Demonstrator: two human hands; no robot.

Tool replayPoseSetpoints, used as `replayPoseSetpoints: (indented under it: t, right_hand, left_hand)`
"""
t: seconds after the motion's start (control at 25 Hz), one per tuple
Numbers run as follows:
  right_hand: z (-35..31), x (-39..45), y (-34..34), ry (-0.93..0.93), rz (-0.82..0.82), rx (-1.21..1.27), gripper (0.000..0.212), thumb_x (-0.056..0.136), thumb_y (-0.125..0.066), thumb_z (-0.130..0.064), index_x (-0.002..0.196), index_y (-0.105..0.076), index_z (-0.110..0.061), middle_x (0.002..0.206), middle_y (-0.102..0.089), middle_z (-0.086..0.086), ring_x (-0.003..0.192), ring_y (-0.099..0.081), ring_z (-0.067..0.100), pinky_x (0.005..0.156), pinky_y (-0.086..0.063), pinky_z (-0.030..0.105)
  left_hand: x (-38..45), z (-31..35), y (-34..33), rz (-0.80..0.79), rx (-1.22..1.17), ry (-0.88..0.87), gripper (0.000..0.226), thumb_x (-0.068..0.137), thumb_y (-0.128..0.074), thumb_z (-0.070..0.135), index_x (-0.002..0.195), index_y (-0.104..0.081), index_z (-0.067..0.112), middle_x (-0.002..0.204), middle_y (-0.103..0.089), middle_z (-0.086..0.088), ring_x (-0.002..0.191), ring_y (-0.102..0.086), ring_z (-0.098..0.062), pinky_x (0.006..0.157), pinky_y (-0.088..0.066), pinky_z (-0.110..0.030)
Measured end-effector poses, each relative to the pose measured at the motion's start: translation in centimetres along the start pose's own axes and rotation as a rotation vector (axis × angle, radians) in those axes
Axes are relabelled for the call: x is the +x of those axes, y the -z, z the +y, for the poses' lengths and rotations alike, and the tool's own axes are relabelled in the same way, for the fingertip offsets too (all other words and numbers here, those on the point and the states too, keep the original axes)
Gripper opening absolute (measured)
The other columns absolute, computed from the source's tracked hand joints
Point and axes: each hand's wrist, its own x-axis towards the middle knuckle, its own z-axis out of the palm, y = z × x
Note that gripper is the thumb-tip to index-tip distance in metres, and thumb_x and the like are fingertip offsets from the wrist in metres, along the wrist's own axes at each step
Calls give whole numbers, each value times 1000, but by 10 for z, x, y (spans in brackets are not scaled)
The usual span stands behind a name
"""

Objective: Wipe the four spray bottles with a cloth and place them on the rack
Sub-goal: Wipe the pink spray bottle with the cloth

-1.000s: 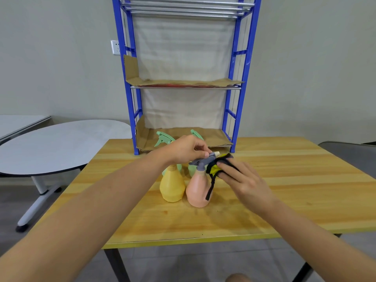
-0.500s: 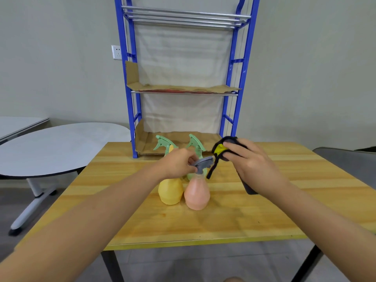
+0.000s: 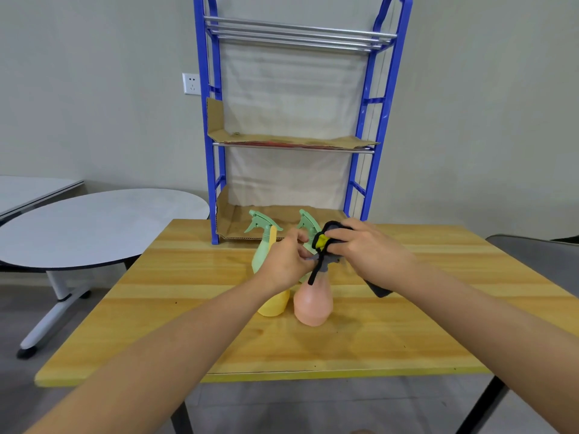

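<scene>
Behind: wood table [image 3: 376,346], maybe grey wall [image 3: 94,89].

Four spray bottles [image 3: 312,300] upright, clustered; black-yellow cloth [image 3: 326,241] above pink one.

Your grip on the pink bottle [image 3: 312,303] is boxed in: the yellow bottle [image 3: 275,303] touches it on the left, and two green bottles [image 3: 262,245] stand just behind. Your left hand [image 3: 286,261] and right hand [image 3: 369,255] with the cloth [image 3: 324,242] crowd its grey spray head. Nearer you and to the right of the grip, the counter [image 3: 391,333] lies bare. Beyond the green bottles, the rack [image 3: 366,164] has cardboard-lined shelves with open fronts.
</scene>
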Motion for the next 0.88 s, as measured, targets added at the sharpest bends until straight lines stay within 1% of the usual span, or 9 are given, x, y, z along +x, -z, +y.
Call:
replayPoseSetpoints:
  t: [0.24, 0.36, 0.44, 0.52, 0.64, 0.72, 0.76, 0.8, 0.88]
  right_hand:
    - [-9, -12, -15, 14, 93, 65, 37, 80, -73, -4, 109, -73, -26, 123, -63, -6, 110, -53, 24, 87, -52, 40]
    - [11, -40, -28, -104, 223, 120, 41, 75, -74, 4, 110, -73, -18, 124, -64, 1, 107, -58, 31, 87, -55, 45]
    - [17, -64, -33, -203, 332, 149, 43, 70, -77, 10, 107, -74, -13, 123, -67, 6, 106, -59, 34, 91, -55, 47]
    - [10, -84, -34, -234, 391, 150, 43, 66, -79, 12, 103, -75, -10, 121, -68, 8, 109, -56, 30, 95, -51, 41]
    - [-6, -112, -46, -219, 375, 204, 44, 66, -79, 11, 103, -76, -11, 122, -68, 5, 112, -51, 25, 99, -46, 37]
    - [-18, -128, -60, -193, 305, 269, 44, 68, -79, 9, 105, -75, -15, 126, -66, 2, 112, -53, 26, 97, -51, 40]
    - [-24, -135, -67, -173, 268, 294, 44, 69, -79, 8, 106, -75, -16, 127, -65, 2, 112, -55, 27, 93, -53, 43]
    - [-32, -140, -73, -155, 242, 312, 43, 70, -78, 7, 106, -75, -17, 128, -65, 1, 111, -56, 28, 90, -55, 43]
    - [-43, -144, -78, -128, 226, 337, 43, 68, -80, 7, 103, -75, -18, 126, -66, 2, 107, -61, 29, 86, -57, 41]
  left_hand:
    - [-2, 6, -2, -24, 37, -43, 41, 81, -84, 20, 112, -57, 14, 83, -71, 7, 81, -69, -12, 74, -57, -28]
    - [-1, 6, -5, -19, 74, -37, 36, 84, -80, 19, 111, -56, 16, 84, -69, 9, 77, -63, -6, 65, -48, -18]
    - [-2, 6, -12, 11, 86, -44, 28, 86, -77, 19, 105, -57, 18, 87, -68, 6, 81, -62, -10, 64, -43, -14]
    - [-8, 5, -22, 61, 74, -54, 20, 89, -73, 18, 102, -59, 21, 89, -64, 8, 88, -62, -12, 69, -44, -14]
    - [-22, -4, -42, 105, -22, -35, 35, 90, -72, 23, 123, -60, 20, 103, -68, 8, 96, -66, -12, 74, -47, -16]
    - [-31, -15, -55, 129, -90, 34, 56, 90, -73, 27, 140, -48, 21, 112, -68, 7, 98, -66, -13, 74, -47, -14]
    - [-33, -19, -61, 139, -131, 86, 66, 89, -73, 26, 146, -39, 22, 116, -67, 7, 102, -65, -14, 79, -49, -18]
    - [-34, -24, -67, 131, -142, 129, 71, 88, -74, 26, 148, -36, 21, 119, -66, 6, 107, -65, -16, 83, -50, -24]
    - [-31, -30, -72, 64, -55, 158, 58, 88, -73, 28, 138, -47, 18, 114, -66, 3, 107, -64, -20, 80, -47, -30]
